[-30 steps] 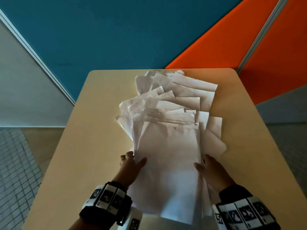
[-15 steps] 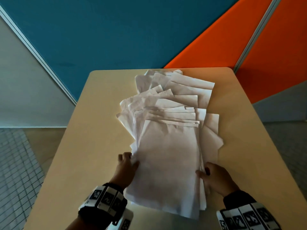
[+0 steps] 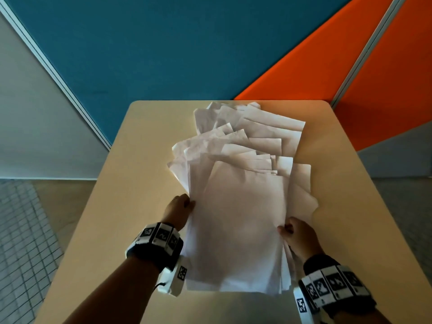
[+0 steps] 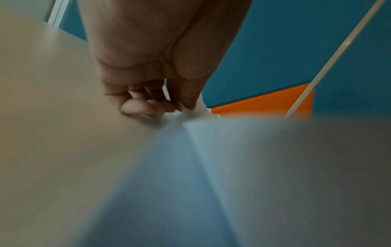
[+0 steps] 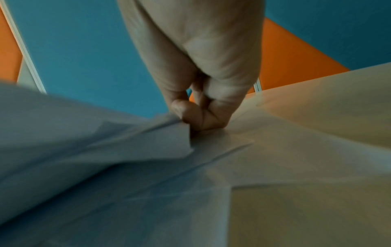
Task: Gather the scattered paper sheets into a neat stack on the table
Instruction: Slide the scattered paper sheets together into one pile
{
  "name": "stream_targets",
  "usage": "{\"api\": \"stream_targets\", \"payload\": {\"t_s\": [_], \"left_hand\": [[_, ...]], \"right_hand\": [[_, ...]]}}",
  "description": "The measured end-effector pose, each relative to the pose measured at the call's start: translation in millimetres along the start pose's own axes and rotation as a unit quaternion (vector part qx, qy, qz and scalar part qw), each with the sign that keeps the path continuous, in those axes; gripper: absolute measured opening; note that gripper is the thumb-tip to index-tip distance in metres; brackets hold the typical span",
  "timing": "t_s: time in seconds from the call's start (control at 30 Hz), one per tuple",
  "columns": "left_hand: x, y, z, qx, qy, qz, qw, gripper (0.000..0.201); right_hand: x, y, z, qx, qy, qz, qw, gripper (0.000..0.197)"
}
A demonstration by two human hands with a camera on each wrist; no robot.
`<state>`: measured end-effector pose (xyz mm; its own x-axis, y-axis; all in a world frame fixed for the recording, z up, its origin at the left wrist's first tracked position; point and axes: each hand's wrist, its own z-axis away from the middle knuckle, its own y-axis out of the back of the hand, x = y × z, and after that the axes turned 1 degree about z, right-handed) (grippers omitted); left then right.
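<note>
Since a second ago your left hand (image 3: 178, 211) has curled in at the pile's left edge and your right hand (image 3: 296, 237) has slid nearer you, both now pinching the paper sheets (image 3: 240, 206) by their sides. The near sheets overlap fairly squarely on the table (image 3: 131, 183). The far ones (still fanned toward the back edge) remain to be pulled in, so you look roughly halfway.

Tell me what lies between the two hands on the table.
The near end of the paper sheets fills the stretch between the left hand and the right hand, each gripping a side edge; the head view shows it.
</note>
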<state>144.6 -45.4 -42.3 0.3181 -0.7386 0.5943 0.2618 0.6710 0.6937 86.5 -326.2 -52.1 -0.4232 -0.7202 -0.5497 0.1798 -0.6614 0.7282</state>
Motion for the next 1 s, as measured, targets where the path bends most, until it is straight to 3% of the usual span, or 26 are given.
{"api": "stream_targets", "payload": {"t_s": [0.2, 0.43, 0.63, 0.67, 0.7, 0.73, 0.8, 0.93, 1.0], "left_hand": [[-18.9, -7.3, 18.9, -0.035, -0.034, 0.048, 0.998, 0.035], [-35.0, -4.0, 26.1, -0.082, -0.012, 0.106, 0.991, 0.039], [-29.5, 12.1, 27.1, -0.261, 0.005, -0.007, 0.965, 0.031], [-27.0, 17.4, 22.6, -0.252, 0.018, -0.002, 0.968, 0.028], [-25.6, 21.6, 16.6, -0.213, 0.029, 0.018, 0.977, 0.027], [-23.0, 24.9, 10.4, -0.153, 0.032, 0.039, 0.987, 0.026], [-16.2, 24.7, -1.8, -0.05, 0.03, 0.063, 0.996, 0.019], [6.8, 8.7, -22.5, -0.03, 0.058, 0.116, 0.991, 0.028], [18.1, -0.3, -33.4, -0.013, 0.095, 0.139, 0.986, 0.047]], "right_hand": [[8.1, -0.9, 3.3, 0.027, -0.001, -0.021, 0.999, 0.036], [16.3, -2.2, 2.7, 0.036, -0.017, -0.054, 0.998, 0.035], [4.7, -3.3, 8.1, 0.017, 0.006, -0.014, 1.0, 0.036], [1.4, -2.2, 7.2, 0.015, 0.006, -0.015, 1.0, 0.027], [-0.9, 0.0, 4.9, 0.026, 0.005, -0.018, 0.999, 0.014], [-2.6, 2.9, -0.1, 0.045, -0.003, -0.022, 0.999, 0.014], [-5.2, 9.1, -14.6, 0.064, -0.019, -0.02, 0.998, 0.04], [-24.1, 14.1, -46.3, 0.065, -0.061, 0.015, 0.996, 0.05], [-38.5, 12.2, -58.0, 0.057, -0.059, 0.022, 0.996, 0.051]]}}
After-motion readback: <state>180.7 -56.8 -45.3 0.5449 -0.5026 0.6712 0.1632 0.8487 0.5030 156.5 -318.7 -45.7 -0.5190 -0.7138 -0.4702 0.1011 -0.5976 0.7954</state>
